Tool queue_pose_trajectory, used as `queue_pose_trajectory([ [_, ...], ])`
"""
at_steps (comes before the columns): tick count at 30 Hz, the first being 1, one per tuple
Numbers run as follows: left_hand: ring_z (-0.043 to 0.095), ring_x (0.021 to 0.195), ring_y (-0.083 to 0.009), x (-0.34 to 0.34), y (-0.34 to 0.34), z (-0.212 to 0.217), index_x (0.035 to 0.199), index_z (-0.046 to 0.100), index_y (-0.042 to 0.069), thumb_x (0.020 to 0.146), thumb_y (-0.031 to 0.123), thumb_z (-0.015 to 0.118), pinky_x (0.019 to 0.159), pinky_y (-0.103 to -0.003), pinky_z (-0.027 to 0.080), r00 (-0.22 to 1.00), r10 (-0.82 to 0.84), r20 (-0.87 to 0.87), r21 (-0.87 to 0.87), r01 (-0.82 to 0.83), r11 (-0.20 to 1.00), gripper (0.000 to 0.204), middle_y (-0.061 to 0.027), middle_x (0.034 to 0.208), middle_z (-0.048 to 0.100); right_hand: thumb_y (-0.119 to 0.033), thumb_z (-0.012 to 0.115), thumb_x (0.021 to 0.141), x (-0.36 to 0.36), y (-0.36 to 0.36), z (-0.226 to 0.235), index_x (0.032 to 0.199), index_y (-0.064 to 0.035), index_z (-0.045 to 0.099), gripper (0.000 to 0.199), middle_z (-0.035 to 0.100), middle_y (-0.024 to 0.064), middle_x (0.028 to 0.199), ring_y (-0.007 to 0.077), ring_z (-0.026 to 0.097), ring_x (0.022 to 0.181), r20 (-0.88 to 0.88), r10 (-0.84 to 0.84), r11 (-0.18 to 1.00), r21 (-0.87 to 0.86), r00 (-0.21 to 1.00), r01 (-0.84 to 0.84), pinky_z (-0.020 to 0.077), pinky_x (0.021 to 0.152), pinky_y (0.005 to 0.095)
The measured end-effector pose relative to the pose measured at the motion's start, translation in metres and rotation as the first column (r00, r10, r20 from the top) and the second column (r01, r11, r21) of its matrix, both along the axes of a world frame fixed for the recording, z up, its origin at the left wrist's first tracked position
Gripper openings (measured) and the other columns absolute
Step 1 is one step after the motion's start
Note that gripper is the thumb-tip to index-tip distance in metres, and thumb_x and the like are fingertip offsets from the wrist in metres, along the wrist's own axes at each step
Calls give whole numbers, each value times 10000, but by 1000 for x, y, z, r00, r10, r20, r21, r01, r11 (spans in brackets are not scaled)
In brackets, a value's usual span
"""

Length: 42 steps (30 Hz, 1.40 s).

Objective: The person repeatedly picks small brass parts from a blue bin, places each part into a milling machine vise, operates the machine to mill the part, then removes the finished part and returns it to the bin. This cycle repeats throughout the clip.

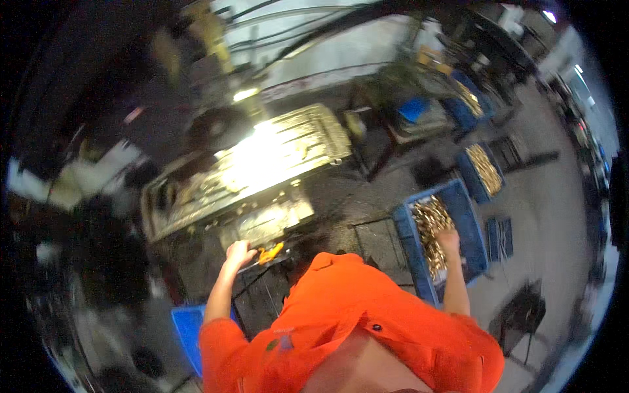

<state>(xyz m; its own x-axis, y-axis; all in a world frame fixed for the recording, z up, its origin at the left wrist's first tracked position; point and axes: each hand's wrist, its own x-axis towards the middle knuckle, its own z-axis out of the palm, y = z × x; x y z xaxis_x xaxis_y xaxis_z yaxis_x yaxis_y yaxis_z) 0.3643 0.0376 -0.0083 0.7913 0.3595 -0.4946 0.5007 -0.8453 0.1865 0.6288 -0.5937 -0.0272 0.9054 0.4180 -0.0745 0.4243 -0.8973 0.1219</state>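
My left hand (240,253) is curled closed at the near edge of the lit machine table (313,211). Whatever it may hold is too blurred to make out. Just right of its fingers is a small orange object (270,253), its kind unclear. On my right, a large blue crate (473,226) holds a heap of small, shiny brass-coloured metal parts (429,226). My right hand (448,241) reaches down over the crate and touches the heap at its right side. Its fingers are smeared and partly hidden, so their grip does not show.
A brightly lit metal machine bed (308,134) stretches ahead. Beyond the crate stand a smaller blue bin (486,171) of similar parts and another blue bin (466,98). A bright blue container (189,331) sits by my left elbow, and a dark stool (523,311) stands at right.
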Motion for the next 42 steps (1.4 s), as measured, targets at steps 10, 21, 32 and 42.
queue_pose_trajectory([
  [10,606,886,-298,-42,-34,-26,886,634,53,710,377,632,756,-413,471,981,168,-99,-42,-173,984,369,-153,929,633,-203,553,730,-57,-72,-63,693,-67,628,159,593,171,640,302,604,655,-333,-274,962,-96,902,257,474,627,407],
  [21,625,735,-290,-33,-43,16,754,651,92,740,429,599,644,-413,477,986,127,111,58,-134,989,341,-130,747,638,-93,552,674,-22,2,53,793,-15,631,163,623,143,741,258,591,634,-262,-114,941,280,958,188,459,576,367],
  [32,593,525,-241,33,-98,105,715,658,155,704,470,642,481,-360,450,695,-220,684,59,249,967,316,-61,528,569,-86,561,566,-86,360,127,1069,-62,569,504,609,165,913,255,591,810,-526,713,691,640,464,-337,462,740,327],
  [42,514,492,-71,-31,-15,56,750,643,28,765,166,609,471,-234,413,481,735,477,-724,-259,639,142,-12,576,590,-200,574,588,-84,389,111,699,-37,598,198,596,183,659,330,588,600,-640,565,822,489,521,-292,462,551,377],
])
